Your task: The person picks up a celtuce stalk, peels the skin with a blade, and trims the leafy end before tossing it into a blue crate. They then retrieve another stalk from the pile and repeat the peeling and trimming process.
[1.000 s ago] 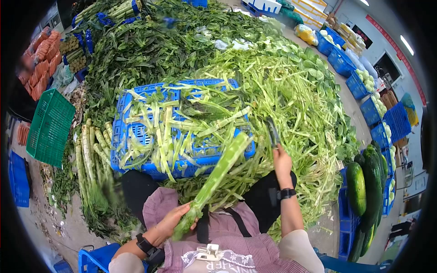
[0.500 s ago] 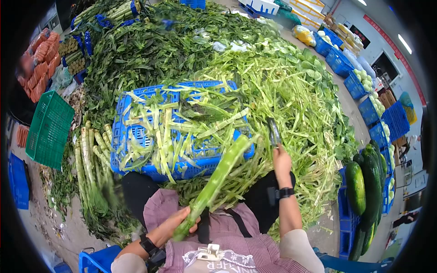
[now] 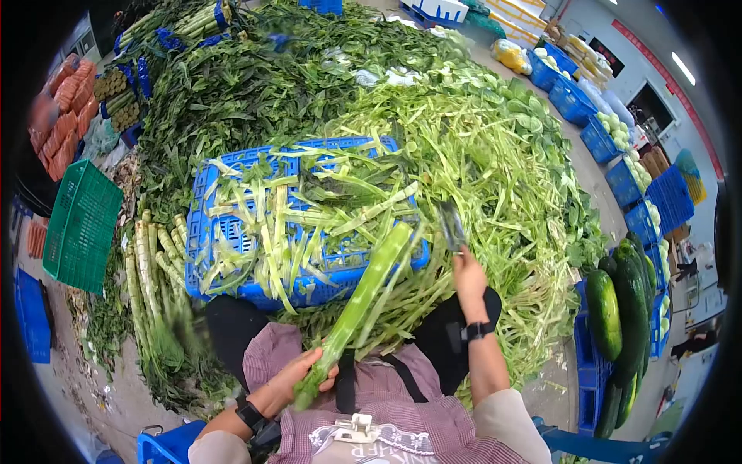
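Observation:
My left hand (image 3: 311,377) is closed around the lower end of a thick celtuce stem (image 3: 365,292), which slants up and away to the right over my lap. The stem is pale green and largely peeled, and a thin strip of peel (image 3: 384,298) hangs along its right side. In my right hand (image 3: 470,284) is the handle of a knife with a wide dark blade (image 3: 451,224), held a short way right of the stem's tip and apart from it. A blue plastic crate (image 3: 202,288) littered with peelings lies in front of my knees.
Unpeeled celtuce stems (image 3: 151,259) lie left of the crate. Heaped leaves (image 3: 247,93) and peel strips (image 3: 495,170) spread beyond it. A green crate (image 3: 83,228) stands at left. Large dark green gourds (image 3: 630,309) rest on a blue pallet (image 3: 589,379) at right.
The knife and my right hand have moved slightly left and nearer to me. The stem's tip has shifted a little left, and the peel strip now hangs lower beside it.

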### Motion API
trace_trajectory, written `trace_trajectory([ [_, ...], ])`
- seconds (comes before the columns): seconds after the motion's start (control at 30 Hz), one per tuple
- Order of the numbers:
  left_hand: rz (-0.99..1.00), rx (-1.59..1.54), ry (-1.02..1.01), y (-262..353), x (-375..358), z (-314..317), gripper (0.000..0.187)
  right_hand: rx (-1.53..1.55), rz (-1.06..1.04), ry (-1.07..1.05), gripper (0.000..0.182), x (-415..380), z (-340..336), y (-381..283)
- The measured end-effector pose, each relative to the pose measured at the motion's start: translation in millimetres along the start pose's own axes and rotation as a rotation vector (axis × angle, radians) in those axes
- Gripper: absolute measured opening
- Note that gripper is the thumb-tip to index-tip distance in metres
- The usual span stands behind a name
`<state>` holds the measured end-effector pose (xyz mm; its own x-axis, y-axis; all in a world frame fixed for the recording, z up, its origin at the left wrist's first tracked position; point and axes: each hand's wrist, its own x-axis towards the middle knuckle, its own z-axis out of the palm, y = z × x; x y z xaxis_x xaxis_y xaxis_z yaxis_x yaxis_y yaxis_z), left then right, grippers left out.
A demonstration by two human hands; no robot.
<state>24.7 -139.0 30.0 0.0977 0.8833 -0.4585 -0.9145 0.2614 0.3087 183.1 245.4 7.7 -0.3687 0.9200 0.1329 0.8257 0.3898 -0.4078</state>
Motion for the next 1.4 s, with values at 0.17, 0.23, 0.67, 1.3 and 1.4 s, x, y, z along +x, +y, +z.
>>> trace_trajectory([
  [0.17, 0.028, 0.187, 0.172, 4.7, 7.1, -4.8, 0.044, 0.207, -0.361, -0.077, 0.037, -60.6, -22.1, -44.1],
  [0.23, -0.019, 0.108, 0.147, 6.5, 12.9, -15.2, 0.045, 0.170, -0.743, -0.228, 0.038, -104.7, -24.4, -65.9],
  [0.67, -0.153, -0.368, -0.141, -7.6, 1.6, -14.7, 0.052, 0.219, -0.504, -0.048, 0.036, -45.5, -40.2, -58.3],
  [1.3, -0.220, -0.081, 0.090, 14.0, -14.6, -49.1, 0.042, 0.584, 0.045, -0.866, 0.028, 0.7, -69.6, -75.4],
  [1.4, -0.211, -0.068, 0.091, 17.2, -15.8, -49.7, 0.042, 0.458, 0.028, -0.940, 0.030, 11.7, -72.7, -82.2],
])
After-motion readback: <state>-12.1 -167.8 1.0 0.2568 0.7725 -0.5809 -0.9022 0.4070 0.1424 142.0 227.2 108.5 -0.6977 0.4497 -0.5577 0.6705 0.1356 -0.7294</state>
